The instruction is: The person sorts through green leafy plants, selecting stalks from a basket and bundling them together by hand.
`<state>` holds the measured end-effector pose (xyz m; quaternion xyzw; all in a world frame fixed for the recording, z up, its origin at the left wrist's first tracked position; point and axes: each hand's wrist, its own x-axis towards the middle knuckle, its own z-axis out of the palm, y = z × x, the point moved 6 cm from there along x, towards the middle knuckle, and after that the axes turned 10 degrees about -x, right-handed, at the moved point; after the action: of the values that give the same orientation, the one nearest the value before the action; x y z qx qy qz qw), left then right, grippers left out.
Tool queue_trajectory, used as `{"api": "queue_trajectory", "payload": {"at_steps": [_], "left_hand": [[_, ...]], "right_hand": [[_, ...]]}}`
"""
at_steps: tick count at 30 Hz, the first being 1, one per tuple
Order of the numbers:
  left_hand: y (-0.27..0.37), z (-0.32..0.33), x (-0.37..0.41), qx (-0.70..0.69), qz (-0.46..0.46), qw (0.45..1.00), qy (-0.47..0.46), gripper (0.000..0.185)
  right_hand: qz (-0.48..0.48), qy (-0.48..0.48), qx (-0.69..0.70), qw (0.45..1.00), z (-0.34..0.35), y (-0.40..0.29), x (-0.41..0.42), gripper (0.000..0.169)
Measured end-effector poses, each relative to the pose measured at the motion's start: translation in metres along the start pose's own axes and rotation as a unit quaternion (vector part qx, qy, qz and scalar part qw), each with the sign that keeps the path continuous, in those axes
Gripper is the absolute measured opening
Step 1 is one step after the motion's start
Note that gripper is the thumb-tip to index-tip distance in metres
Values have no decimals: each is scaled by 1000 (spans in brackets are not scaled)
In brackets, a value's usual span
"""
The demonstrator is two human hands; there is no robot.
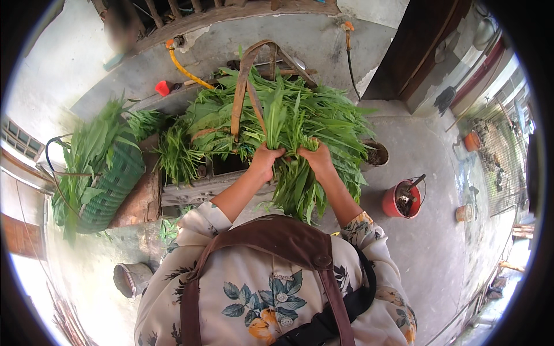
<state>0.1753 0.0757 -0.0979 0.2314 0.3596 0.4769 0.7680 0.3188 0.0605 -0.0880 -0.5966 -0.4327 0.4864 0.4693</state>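
Observation:
My left hand (pixel 267 158) is closed around a bunch of long green leaves (pixel 275 116) that point away from me. Close beside it, my right hand (pixel 318 156) grips a second bunch of leafy stems (pixel 312 145). Both hands are over a large heap of the same greens (pixel 333 116), which covers much of a stone basin (pixel 207 184). A flat brown strap-like handle (pixel 240 95) arches up out of the heap. A smaller pile of cut stems (pixel 177 151) lies at the heap's left. Leaves hide some of my fingers.
At the left, a green woven basket (pixel 117 186) full of long leaves lies tilted. A yellow hose (pixel 186 71) and a small red cup (pixel 163 88) are by the wall. On the floor at right stand a red bucket (pixel 391 202) with a tool in it and a dark-filled pot (pixel 383 158).

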Motion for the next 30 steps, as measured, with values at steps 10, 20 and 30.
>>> {"api": "queue_trajectory", "payload": {"at_steps": [10, 20, 30], "left_hand": [[14, 17, -20, 130, 51, 984, -111, 25], [44, 5, -34, 73, 54, 990, -111, 19], [114, -20, -83, -111, 55, 982, -145, 15]], "right_hand": [[2, 47, 123, 991, -3, -20, -14, 25], [-136, 69, -108, 982, 21, -44, -24, 19], [-237, 185, -58, 952, 55, -151, -51, 12]]}}
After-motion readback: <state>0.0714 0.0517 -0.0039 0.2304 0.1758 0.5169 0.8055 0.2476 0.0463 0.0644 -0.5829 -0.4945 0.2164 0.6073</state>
